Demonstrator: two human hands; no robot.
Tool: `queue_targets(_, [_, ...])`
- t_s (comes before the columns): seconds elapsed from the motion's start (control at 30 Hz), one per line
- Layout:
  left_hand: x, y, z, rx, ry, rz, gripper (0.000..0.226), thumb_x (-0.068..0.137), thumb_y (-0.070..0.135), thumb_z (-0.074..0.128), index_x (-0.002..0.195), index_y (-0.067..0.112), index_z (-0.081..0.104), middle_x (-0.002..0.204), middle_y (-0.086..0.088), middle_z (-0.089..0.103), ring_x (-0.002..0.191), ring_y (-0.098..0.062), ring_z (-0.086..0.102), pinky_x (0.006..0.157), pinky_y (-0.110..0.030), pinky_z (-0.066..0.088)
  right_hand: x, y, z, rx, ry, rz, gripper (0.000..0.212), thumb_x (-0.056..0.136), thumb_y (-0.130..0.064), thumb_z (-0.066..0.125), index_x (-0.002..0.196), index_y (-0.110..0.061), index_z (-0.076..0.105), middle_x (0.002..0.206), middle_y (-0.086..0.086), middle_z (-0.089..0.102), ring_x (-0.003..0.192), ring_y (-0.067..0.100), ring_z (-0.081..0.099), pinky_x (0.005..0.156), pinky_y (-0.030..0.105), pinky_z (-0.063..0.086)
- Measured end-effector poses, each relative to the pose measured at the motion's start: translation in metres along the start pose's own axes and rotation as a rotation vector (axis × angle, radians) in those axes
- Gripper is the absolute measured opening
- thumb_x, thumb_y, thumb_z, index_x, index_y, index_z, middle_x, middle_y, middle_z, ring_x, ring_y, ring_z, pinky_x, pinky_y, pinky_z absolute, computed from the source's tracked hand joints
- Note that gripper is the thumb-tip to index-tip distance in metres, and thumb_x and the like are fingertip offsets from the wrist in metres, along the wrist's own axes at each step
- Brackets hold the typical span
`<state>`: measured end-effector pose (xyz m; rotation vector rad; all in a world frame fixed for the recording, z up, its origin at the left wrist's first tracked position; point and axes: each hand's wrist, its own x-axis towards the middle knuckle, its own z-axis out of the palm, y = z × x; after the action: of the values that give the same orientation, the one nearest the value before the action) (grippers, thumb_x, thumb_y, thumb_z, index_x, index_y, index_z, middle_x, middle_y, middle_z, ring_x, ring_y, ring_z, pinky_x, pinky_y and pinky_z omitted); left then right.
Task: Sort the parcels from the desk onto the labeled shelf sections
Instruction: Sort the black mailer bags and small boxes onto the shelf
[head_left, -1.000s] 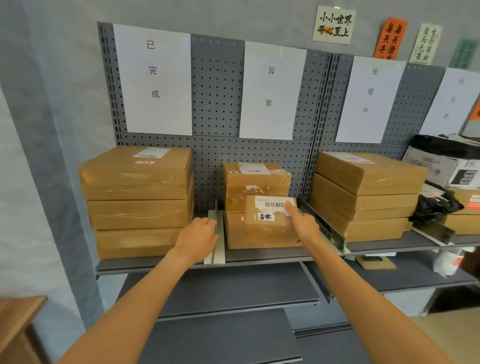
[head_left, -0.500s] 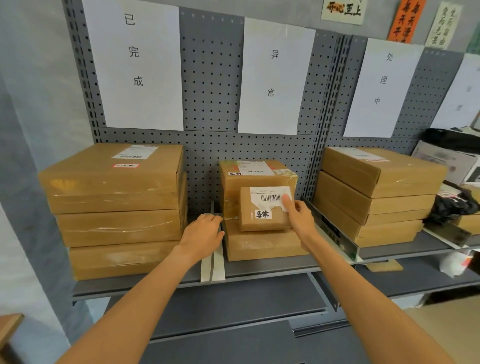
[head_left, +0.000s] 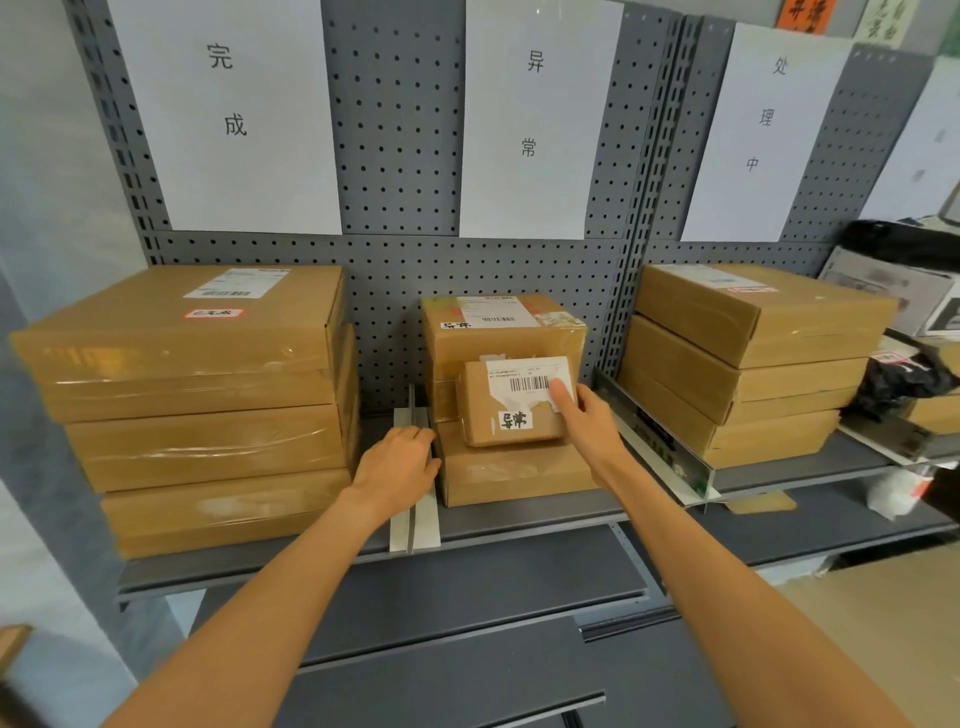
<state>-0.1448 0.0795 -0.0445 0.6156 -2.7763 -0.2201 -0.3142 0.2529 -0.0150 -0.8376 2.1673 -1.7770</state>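
My view has drawn nearer; right hand (head_left: 589, 421) pinches the small parcel (head_left: 511, 405) (middle section), left hand (head_left: 397, 465) curls on the divider (head_left: 414, 514).

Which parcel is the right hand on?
Find the middle shelf section under the paper sign reading 异常. On its bottom flat box sits the small parcel, gripped by the right hand. It is the smallest box there.
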Motion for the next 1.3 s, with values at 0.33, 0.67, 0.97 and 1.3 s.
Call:
queue_targets(0.33, [-0.011, -0.002, -0.003, -0.017, 0.006, -0.025, 0.029, 0.098, 0.031, 0.046, 0.114, 0.009, 0.055, 0.114, -0.009, 0.059, 0.109, -0.024, 0.052, 0.080, -0.035, 0.048, -0.021, 0.014, 0.022, -0.170, -0.005, -0.080, 0.029, 0.090, -0.032, 0.063, 0.115, -0.016, 0.066, 0.098, -0.008, 0.070, 0.095, 0.011, 0.066, 0.085, 0.037, 0.055])
queue_targets(0.67, [-0.015, 0.009, -0.019, -0.014, 0.029, -0.022, 0.041, 0.098, 0.029, 0.046, 0.134, 0.010, 0.046, 0.130, -0.008, 0.053, 0.123, -0.023, 0.045, 0.090, -0.037, 0.047, -0.036, 0.003, 0.018, -0.263, 0.127, -0.047, 0.018, 0.094, -0.031, 0.059, 0.086, -0.015, 0.058, 0.077, -0.004, 0.060, 0.074, 0.014, 0.052, 0.051, 0.012, 0.037])
queue_targets(0.97, [-0.053, 0.009, -0.034, -0.003, 0.050, -0.048, 0.043, 0.098, 0.027, 0.045, 0.137, 0.010, 0.043, 0.131, -0.009, 0.054, 0.120, -0.024, 0.049, 0.089, -0.035, 0.048, -0.060, -0.009, 0.009, -0.412, 0.023, 0.087, 0.040, 0.092, -0.027, 0.059, 0.127, -0.009, 0.049, 0.110, 0.004, 0.061, 0.099, 0.022, 0.057, 0.071, 0.032, 0.041])
queue_targets(1.3, [-0.148, -0.002, -0.062, 0.083, 0.063, -0.204, 0.032, 0.098, 0.026, 0.044, 0.122, 0.006, 0.051, 0.118, -0.014, 0.059, 0.104, -0.032, 0.057, 0.077, -0.036, 0.046, -0.121, -0.026, 0.049, -0.532, -0.074, 0.018, 0.039, 0.093, -0.025, 0.053, 0.129, -0.009, 0.049, 0.112, 0.013, 0.061, 0.101, 0.033, 0.058, 0.079, 0.036, 0.047])
